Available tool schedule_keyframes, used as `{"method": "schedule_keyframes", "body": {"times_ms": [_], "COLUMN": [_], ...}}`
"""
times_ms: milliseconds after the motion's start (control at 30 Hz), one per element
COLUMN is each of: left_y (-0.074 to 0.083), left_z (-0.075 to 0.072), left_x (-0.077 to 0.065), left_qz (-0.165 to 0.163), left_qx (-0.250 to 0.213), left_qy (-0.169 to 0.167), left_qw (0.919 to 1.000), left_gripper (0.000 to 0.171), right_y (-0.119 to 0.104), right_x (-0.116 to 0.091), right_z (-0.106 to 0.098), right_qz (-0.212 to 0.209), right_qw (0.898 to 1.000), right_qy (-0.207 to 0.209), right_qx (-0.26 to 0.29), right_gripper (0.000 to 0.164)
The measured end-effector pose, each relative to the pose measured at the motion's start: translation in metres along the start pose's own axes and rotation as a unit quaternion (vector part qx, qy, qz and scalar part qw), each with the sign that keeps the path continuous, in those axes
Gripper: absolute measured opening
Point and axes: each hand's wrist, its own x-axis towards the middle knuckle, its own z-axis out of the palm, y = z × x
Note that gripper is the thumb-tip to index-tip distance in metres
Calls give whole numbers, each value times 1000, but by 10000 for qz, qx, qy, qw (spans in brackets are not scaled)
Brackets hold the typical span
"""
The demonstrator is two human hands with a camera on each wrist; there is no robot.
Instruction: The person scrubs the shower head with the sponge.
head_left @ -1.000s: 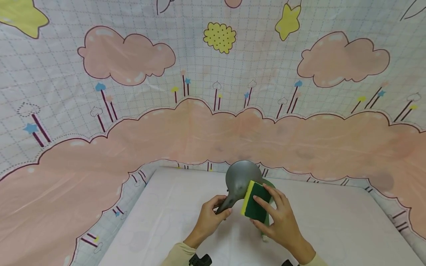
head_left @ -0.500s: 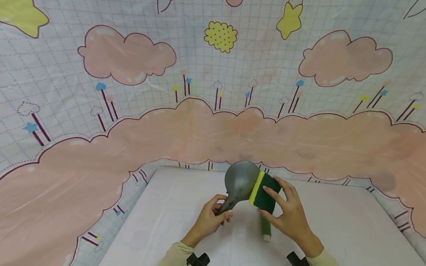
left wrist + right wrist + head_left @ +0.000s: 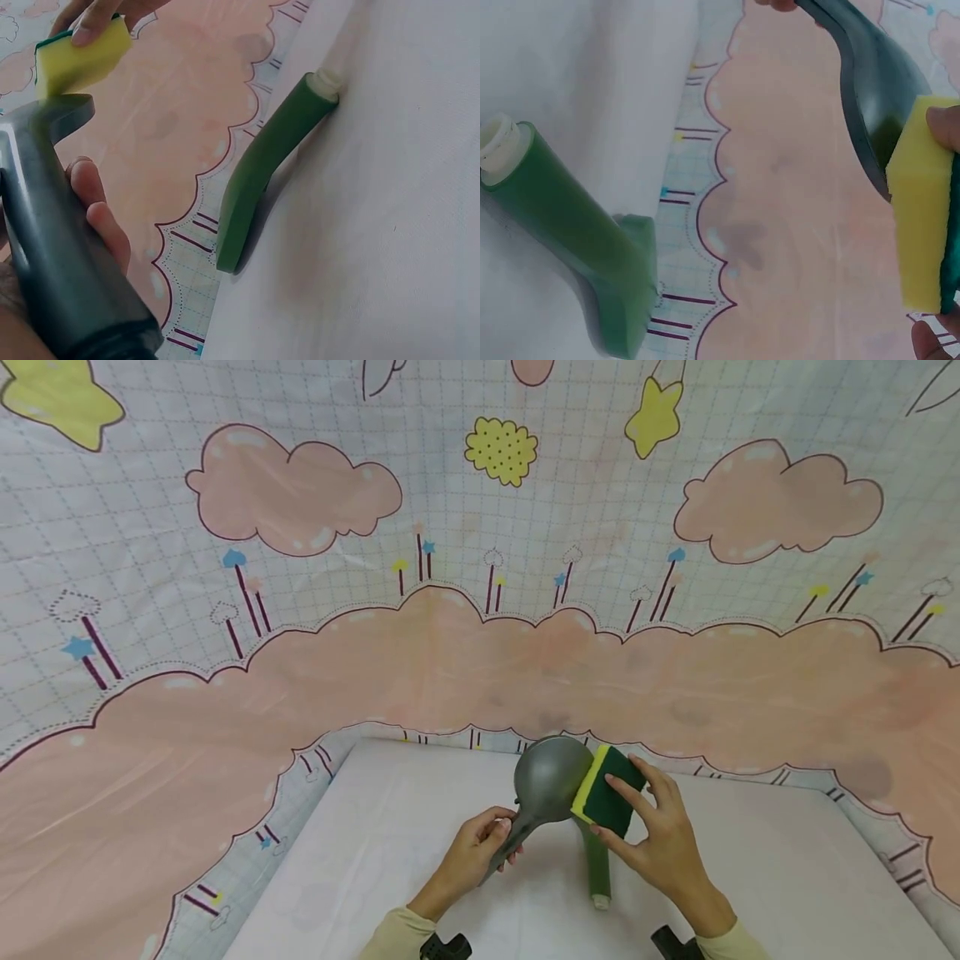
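Observation:
My left hand (image 3: 465, 858) grips the handle of a grey shower head (image 3: 549, 781), holding it above the table with its round head tilted up and away. Between thumb and fingers of my right hand (image 3: 670, 852) is a sponge (image 3: 613, 795), yellow with a dark green scouring side. The yellow side meets the right edge of the grey head, as the right wrist view also shows. Below the sponge, a green shower head (image 3: 598, 870) lies on the table, its white threaded end towards me. In the head view the sponge and right hand hide its head; both wrist views show it.
The white tabletop (image 3: 360, 827) extends to both sides of the hands. Behind it hangs a patterned cloth (image 3: 450, 668) with pink clouds and yellow stars. Dark wrist-camera mounts (image 3: 446, 947) sit by both cuffs.
My right hand has moved the sponge rightward, from over the grey head's lower right to its right edge. More of the green handle shows. The grey shower head has shifted slightly down.

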Motion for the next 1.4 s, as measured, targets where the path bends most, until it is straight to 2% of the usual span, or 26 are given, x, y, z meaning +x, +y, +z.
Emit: {"method": "schedule_keyframes", "body": {"times_ms": [167, 500, 733, 1000, 1167, 1400], "left_y": [0, 3, 4, 3, 2, 2], "left_z": [-1, 1, 1, 1, 0, 0], "left_x": [1, 0, 0, -1, -3, -5], "left_qz": [27, 177, 96, -10, -11, 115], "left_qx": [251, 339, 329, 192, 205, 242], "left_qy": [-45, -69, -82, -198, -326, -698], "left_qw": [9997, 9992, 9994, 9996, 9993, 9972], "left_gripper": [37, 34, 35, 39, 39, 43], "right_y": [-2, -8, -20, -20, -18, -14], "right_x": [0, -4, -6, -4, -2, 2], "right_z": [0, 6, 6, 5, 3, 0], "right_qz": [-12, -76, -90, -226, -173, -38], "right_qw": [10000, 9998, 9999, 9997, 9998, 10000], "right_qy": [75, 181, -26, 17, 34, 41], "right_qx": [-3, -12, -44, -121, -80, 46], "right_gripper": [70, 68, 69, 67, 69, 70]}}
